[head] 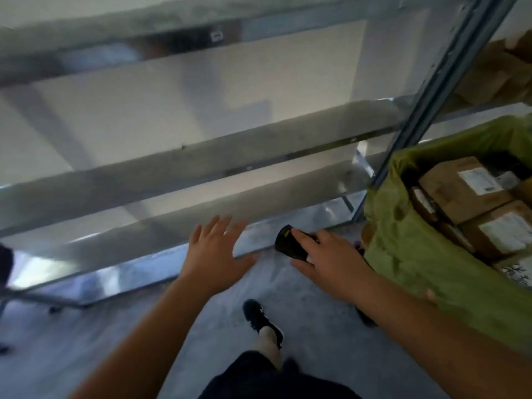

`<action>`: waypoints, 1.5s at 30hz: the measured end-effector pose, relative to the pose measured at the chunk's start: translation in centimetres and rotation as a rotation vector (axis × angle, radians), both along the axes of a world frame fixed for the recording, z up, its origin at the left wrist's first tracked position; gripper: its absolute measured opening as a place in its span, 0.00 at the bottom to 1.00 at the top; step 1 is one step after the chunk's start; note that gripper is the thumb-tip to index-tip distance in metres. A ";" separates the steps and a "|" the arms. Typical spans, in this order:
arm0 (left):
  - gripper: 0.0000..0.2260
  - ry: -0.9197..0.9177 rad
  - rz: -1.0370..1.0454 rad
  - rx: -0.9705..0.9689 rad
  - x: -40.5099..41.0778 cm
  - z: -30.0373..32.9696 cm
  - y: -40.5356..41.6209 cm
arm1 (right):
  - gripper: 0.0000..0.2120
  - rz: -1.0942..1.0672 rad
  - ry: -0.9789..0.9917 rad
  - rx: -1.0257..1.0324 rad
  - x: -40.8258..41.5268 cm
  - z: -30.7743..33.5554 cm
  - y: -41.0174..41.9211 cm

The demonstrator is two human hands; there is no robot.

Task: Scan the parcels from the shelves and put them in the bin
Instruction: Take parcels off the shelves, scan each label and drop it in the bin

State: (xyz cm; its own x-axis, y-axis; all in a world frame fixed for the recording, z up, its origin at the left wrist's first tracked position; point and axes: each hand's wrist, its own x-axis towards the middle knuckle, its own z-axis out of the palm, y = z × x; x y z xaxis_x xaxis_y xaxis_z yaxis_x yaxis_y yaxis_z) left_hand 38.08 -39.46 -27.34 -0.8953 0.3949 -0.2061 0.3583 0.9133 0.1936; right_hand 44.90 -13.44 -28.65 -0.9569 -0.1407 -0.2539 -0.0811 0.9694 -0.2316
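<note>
Parcels [463, 188] in green bin [417, 254] just R of R hand [325, 263] gripping scanner [290, 243] — L hand [216, 251] spread, empty.

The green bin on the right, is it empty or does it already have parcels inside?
Not empty. The green bin holds several brown cardboard parcels with white labels, reaching near its rim.

A parcel warehouse or stockroom is showing here: long grey metal shelves [201, 156] are standing on a bare concrete floor [302, 335] beside a green-lined bin [417, 254] holding labelled brown cardboard parcels [460, 191].
</note>
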 end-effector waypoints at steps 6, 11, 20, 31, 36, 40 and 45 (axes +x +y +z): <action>0.39 0.026 0.262 -0.046 8.2 0.1 -10.8 | 0.34 0.191 -0.071 -0.073 0.8 -0.8 -10.4; 0.40 0.067 0.486 -0.006 12.8 1.0 -18.4 | 0.33 0.355 -0.014 -0.041 0.7 0.4 -19.6; 0.40 0.166 0.666 0.015 17.9 5.2 -35.2 | 0.33 0.470 0.084 -0.080 1.7 5.0 -37.5; 0.42 0.337 0.676 0.069 20.1 14.2 -53.7 | 0.32 0.496 0.206 -0.140 2.8 13.8 -55.7; 0.42 0.428 0.626 0.057 18.2 18.9 -59.2 | 0.32 0.515 0.337 -0.055 1.3 19.2 -60.2; 0.42 0.465 0.601 0.058 15.2 21.2 -61.7 | 0.31 0.490 0.401 -0.100 -1.3 23.1 -62.6; 0.42 0.475 0.552 0.027 9.9 22.8 -63.9 | 0.32 0.475 0.512 -0.052 -6.3 26.3 -65.2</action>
